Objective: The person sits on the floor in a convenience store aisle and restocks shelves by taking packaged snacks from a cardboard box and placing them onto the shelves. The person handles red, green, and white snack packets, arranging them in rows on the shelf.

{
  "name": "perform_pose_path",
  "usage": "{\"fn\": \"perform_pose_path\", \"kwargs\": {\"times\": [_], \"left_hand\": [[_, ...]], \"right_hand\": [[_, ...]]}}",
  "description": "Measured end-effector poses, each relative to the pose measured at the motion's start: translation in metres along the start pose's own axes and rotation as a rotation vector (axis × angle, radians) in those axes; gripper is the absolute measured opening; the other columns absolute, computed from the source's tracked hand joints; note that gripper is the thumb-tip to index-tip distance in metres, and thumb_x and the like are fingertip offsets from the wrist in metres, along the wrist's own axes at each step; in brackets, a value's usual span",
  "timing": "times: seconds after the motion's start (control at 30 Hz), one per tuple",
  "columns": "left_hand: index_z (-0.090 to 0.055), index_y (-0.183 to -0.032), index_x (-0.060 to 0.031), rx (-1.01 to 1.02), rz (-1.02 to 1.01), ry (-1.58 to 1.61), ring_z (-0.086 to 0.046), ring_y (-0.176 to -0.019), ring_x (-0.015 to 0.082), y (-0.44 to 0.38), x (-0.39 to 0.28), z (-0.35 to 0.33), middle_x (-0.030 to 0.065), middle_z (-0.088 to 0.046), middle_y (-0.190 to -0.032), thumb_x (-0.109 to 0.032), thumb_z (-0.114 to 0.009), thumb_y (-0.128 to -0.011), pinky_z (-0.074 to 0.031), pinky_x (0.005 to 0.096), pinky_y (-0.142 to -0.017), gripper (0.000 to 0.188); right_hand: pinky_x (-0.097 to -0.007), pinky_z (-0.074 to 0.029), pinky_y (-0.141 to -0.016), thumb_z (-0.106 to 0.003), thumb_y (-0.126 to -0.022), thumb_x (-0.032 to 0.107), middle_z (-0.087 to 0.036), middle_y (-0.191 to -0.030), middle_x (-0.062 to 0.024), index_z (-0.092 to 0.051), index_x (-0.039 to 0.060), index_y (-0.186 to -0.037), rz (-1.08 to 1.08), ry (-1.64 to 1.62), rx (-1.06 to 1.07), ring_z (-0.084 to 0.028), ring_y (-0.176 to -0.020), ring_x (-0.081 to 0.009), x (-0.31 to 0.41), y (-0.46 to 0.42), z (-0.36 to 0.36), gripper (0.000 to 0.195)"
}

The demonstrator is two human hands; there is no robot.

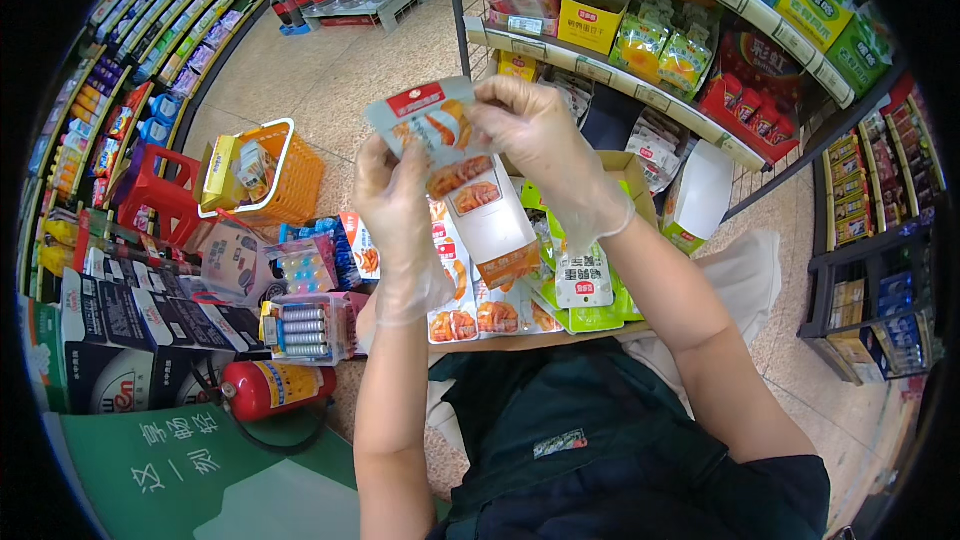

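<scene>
In clear plastic gloves, my left hand (394,191) and my right hand (525,131) hold a snack packet (427,127) up between them, pinched at its lower left and right edge. The packet is grey with a red top and pictured food. Just below it stands an open white and orange cardboard box (491,229). Around that box lie several snack packets (454,322) with orange food pictures. To the right, under my right forearm, are bright green packets (600,315), with a white-fronted one (585,274) among them. Part of a cardboard carton (626,165) shows behind.
An orange basket (300,172) with boxes and packets stands at the left, by a red plastic stool (161,187). Nearer are a tub of batteries (307,330) and a red fire extinguisher (277,388). Snack shelves (645,86) rise ahead right; a white open box (697,191) sits below them.
</scene>
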State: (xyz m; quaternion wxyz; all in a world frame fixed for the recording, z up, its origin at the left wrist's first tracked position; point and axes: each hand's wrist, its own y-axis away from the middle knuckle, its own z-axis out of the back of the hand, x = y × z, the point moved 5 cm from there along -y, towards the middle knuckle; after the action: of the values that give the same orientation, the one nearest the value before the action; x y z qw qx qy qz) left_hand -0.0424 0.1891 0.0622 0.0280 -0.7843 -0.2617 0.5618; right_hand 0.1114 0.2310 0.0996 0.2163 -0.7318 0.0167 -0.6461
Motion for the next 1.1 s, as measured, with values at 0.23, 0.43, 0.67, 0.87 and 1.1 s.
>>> {"fn": "perform_pose_path", "kwargs": {"times": [0.23,0.43,0.67,0.87,1.1], "left_hand": [[-0.058,-0.125,0.0035,0.047,0.204,0.009,-0.063,-0.099,0.0134,-0.032,0.041,-0.01,0.0099,-0.067,-0.112,-0.002,-0.058,-0.097,-0.052,0.0282,-0.088,0.029],[-0.051,-0.138,0.0016,0.07,0.28,-0.111,-0.063,-0.107,0.0179,-0.032,0.062,-0.003,0.0138,-0.063,-0.122,-0.003,-0.056,-0.096,-0.05,0.032,-0.096,0.042],[-0.04,-0.149,0.0025,0.109,0.158,-0.211,-0.039,-0.143,0.03,-0.026,0.076,0.011,0.0225,-0.043,-0.151,-0.002,-0.054,-0.096,-0.03,0.0389,-0.118,0.055],[-0.049,-0.144,0.0017,-0.005,0.166,-0.3,-0.047,-0.138,0.0264,-0.005,0.065,0.026,0.0182,-0.051,-0.146,-0.003,-0.053,-0.098,-0.037,0.0378,-0.115,0.046],[-0.052,-0.136,0.0026,0.426,-0.092,-1.219,-0.051,-0.13,0.0385,0.062,0.086,0.084,0.0243,-0.055,-0.136,-0.003,-0.063,-0.09,-0.041,0.0465,-0.11,0.047]], "right_hand": [[-0.025,-0.052,-0.071,-0.062,-0.096,0.012,-0.07,-0.08,-0.0035,-0.069,-0.0025,-0.099,-0.069,0.092,-0.064,-0.064,-0.075,-0.0074,-0.054,-0.024,0.025,0.017],[-0.0248,-0.049,-0.076,-0.06,-0.096,0.013,-0.067,-0.086,-0.0001,-0.068,-0.0021,-0.101,-0.158,0.257,0.06,-0.061,-0.08,-0.0064,-0.08,-0.024,0.026,0.018],[-0.0353,-0.054,-0.083,-0.064,-0.092,0.018,-0.074,-0.097,-0.0163,-0.07,0.0025,-0.111,-0.088,0.42,-0.031,-0.072,-0.089,-0.0265,-0.1,-0.021,0.035,0.025],[-0.0365,-0.055,-0.084,-0.063,-0.092,0.017,-0.071,-0.108,-0.0169,-0.07,0.0034,-0.111,0.052,0.522,-0.096,-0.07,-0.096,-0.0302,-0.072,0.007,0.032,0.024],[-0.0368,-0.055,-0.082,-0.064,-0.092,0.011,-0.071,-0.103,-0.0149,-0.07,0.0046,-0.111,0.11,0.369,0.043,-0.07,-0.094,-0.0308,-0.047,0.092,-0.002,0.021]]}}
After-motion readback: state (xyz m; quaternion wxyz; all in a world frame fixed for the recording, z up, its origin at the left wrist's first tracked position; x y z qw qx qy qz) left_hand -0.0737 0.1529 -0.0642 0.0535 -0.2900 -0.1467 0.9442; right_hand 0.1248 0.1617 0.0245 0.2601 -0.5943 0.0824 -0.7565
